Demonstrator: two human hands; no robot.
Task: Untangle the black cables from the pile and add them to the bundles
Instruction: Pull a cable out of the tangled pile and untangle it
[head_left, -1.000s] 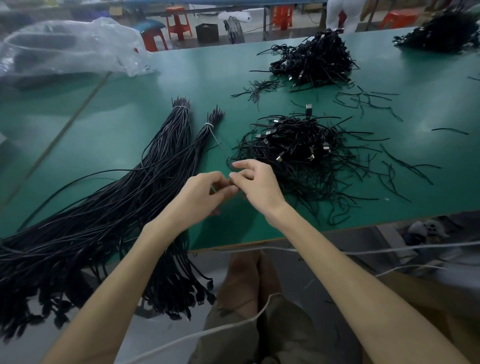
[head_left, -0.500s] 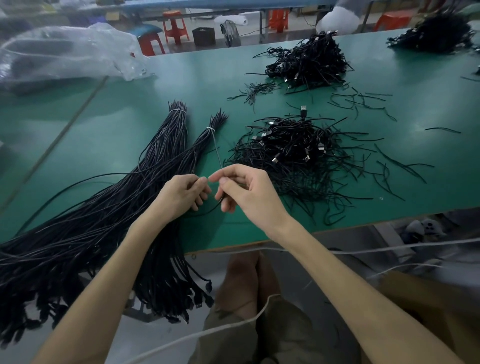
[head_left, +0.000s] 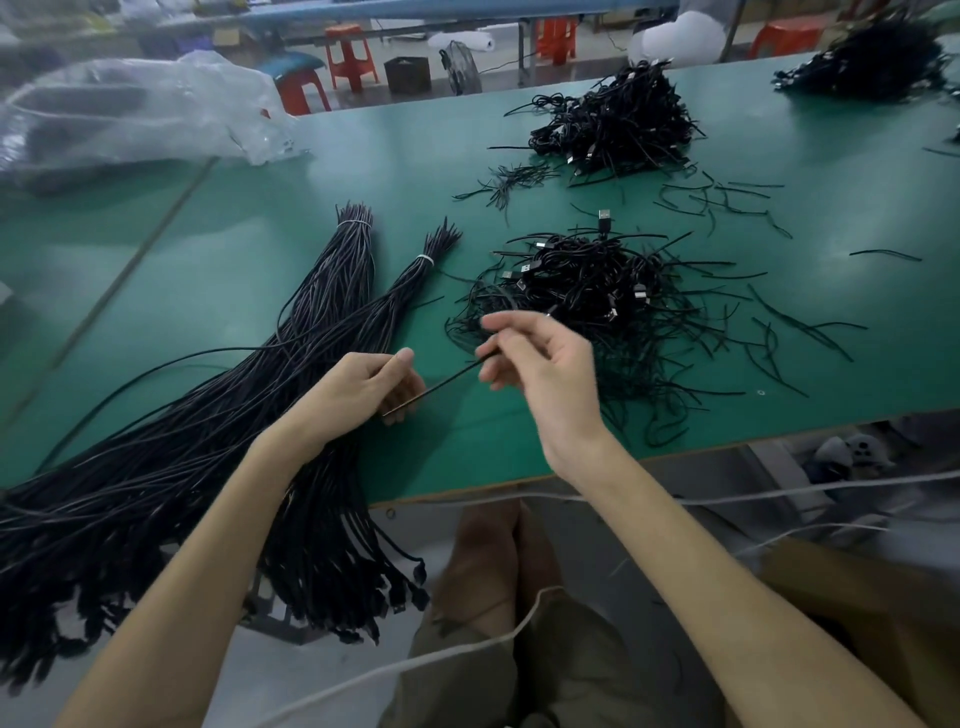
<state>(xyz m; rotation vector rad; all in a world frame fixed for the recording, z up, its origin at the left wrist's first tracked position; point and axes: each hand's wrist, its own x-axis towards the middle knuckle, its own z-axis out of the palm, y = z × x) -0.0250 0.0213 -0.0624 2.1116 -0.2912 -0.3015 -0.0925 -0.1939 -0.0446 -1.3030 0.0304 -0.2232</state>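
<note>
A single thin black cable (head_left: 451, 380) stretches between my two hands over the green table (head_left: 218, 291). My left hand (head_left: 358, 389) holds its lower end with curled fingers, just right of the long tied bundles (head_left: 332, 312). My right hand (head_left: 540, 358) pinches the upper end, in front of the tangled pile (head_left: 587, 280) of black cables with USB plugs. The bundles lie diagonally, bound with white ties at the far end, and their plug ends hang over the table's near edge.
A second tangled pile (head_left: 618, 124) sits farther back, a third (head_left: 872, 62) at the far right. Loose cable scraps (head_left: 727, 202) are scattered right of the piles. A clear plastic bag (head_left: 130, 109) lies at the far left. Red stools (head_left: 353, 57) stand beyond the table.
My hands have moved apart: the right one rose towards the pile, the left one stayed low, and the cable between them is now drawn out straight.
</note>
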